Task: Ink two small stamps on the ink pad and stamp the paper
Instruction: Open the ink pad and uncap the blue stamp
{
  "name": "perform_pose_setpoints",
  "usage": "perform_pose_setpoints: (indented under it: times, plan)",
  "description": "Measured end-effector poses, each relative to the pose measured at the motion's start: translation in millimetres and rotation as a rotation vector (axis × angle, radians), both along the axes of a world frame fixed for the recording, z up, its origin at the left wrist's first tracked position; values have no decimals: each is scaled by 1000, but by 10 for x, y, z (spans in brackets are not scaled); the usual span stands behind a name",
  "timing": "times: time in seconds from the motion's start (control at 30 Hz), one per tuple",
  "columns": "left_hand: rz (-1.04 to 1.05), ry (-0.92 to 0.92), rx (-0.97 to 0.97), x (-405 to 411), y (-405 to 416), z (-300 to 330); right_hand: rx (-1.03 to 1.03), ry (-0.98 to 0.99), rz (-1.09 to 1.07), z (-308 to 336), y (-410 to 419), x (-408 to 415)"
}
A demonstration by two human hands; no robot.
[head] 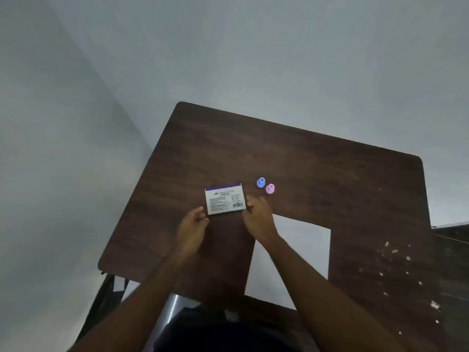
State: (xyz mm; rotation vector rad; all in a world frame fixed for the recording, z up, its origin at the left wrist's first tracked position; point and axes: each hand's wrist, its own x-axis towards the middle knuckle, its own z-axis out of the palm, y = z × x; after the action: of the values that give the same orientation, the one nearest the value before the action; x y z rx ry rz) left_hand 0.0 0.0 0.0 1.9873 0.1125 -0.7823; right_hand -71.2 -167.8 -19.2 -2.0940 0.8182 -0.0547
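A closed ink pad box [224, 199], white with a purple top band and printed label, lies flat on the dark wooden table [317, 168]. My left hand [192, 223] sits at its lower left corner, fingers curled, touching or almost touching it. My right hand [257, 215] rests against the box's right edge, fingertips near its side. Two small stamps stand just right of the box: a blue stamp [261, 182] and a pink stamp [270, 189], side by side. A white sheet of paper [304, 247] lies under my right forearm.
Pale specks and chips [396, 265] mark the table's right side. The table's left edge [127, 217] drops off to a grey floor. A metal chair frame [172, 308] shows below the near edge. Another dark surface [454, 240] stands at the far right.
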Motion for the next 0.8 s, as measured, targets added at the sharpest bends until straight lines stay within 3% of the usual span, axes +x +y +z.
perform_pose_setpoints:
  times: [0.2,0.4,0.67,0.8]
  plan:
    - [-76,87,52,169,-23,-149,-20,77,-90,-143,26,68]
    - [-150,26,46,142,-80,-158,-10,149,-128,-193,96,96]
    - [-98,-65,42,220,-118,-66,-112,-7,-109,-16,10,191]
    - [-65,-150,42,339,-193,37,-8,-43,-168,95,-69,354]
